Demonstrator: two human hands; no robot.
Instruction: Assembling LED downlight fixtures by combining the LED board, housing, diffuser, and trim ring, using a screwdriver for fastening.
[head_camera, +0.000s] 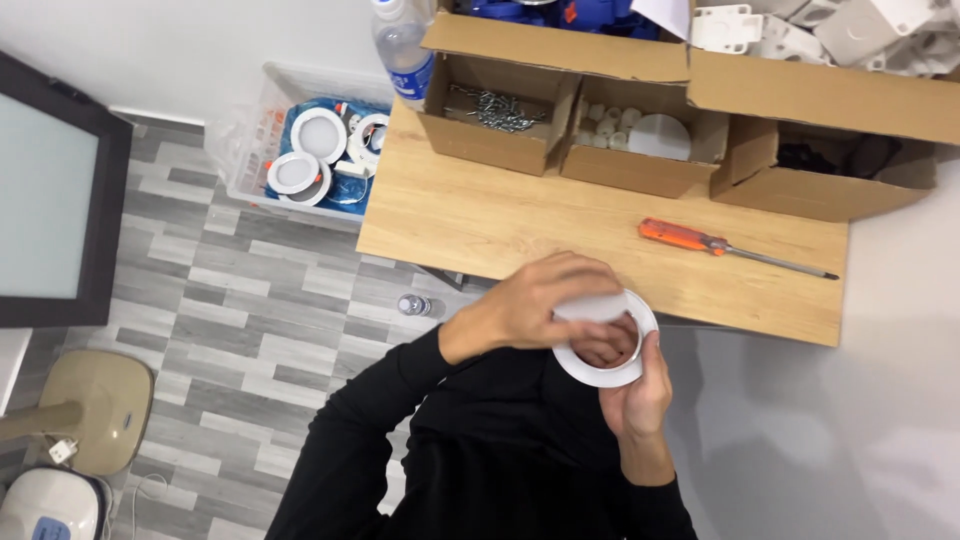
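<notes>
- Your left hand (530, 300) is curled over the top of the white ring housing (605, 372) — grip closed on it, fingers wrapped across the upper rim and a pale disc-shaped part that sits under your palm.
- Your right hand (635, 395) cups the same housing from below, thumb up along its right edge, fingertips tucked into the open centre; closed on it too.
- The housing is held in the air just off the near edge of the worktop (480, 215), right in front of your chest.
- It looks like thin moulded plastic, so probably light and stiff, with a smooth flange that could slip — you'd do best holding it by the rim from both sides, not squeezing across the hollow middle, which may flex or crack.
- On the worktop beyond your hands lies an orange-handled screwdriver (700, 240), well apart from the housing.
- Further back stand open cardboard boxes: one with metal screws (495, 108), one with small white parts and a round disc (640, 132).
- Down on the floor to the left, a clear bin (245, 150) holds more white round fittings, and a small bottle (412, 305) stands near the worktop leg.
</notes>
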